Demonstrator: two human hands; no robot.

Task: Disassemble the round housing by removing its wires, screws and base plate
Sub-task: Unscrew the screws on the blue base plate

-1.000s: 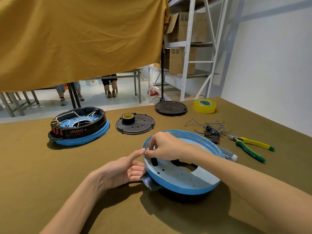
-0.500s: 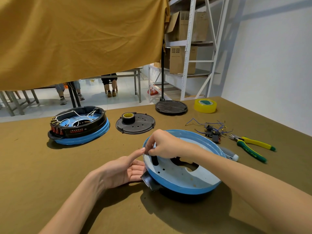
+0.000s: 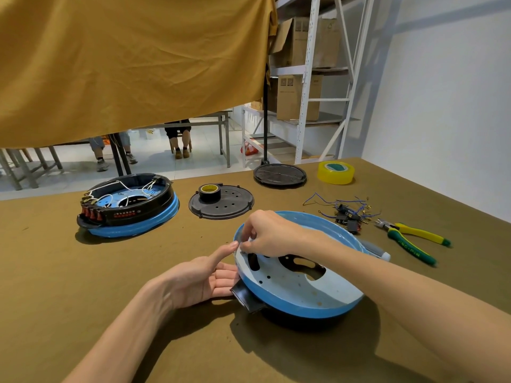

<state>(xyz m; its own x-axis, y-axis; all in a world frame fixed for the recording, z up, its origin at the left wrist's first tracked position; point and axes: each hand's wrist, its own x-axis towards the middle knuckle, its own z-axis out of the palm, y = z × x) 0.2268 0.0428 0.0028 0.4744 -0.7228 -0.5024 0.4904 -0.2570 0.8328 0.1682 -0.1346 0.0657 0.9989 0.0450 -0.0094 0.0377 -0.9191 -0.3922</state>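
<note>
The right hand [image 3: 272,233] is seen reaching over the rim of the round blue housing [image 3: 298,297], fingertips bunched together in a pinch at the inner left wall; what is pinched is too small to be made out. The left hand [image 3: 201,277] is laid against the housing's outer left side, palm up, fingers straight and touching the wall, the thumb raised toward the rim. The housing is tilted, its near edge low, with a black tab [image 3: 246,298] jutting from its left side beside the left fingers. Behind the housing, a grey-handled tool [image 3: 377,248] is partly hidden by the rim. Right of the housing, a bundle of blue wires and small switches [image 3: 345,212] is spread on the olive table cloth [image 3: 83,286], with yellow-green pliers [image 3: 412,239] farther right. Beyond the housing, a black base plate [image 3: 221,204] is noted with a tape roll [image 3: 209,192] on it. Far left of the housing sits a second, still-wired housing [image 3: 127,207]. At the table's far edge, a black disc [image 3: 279,175] and yellow tape [image 3: 336,172] are recorded.
</note>
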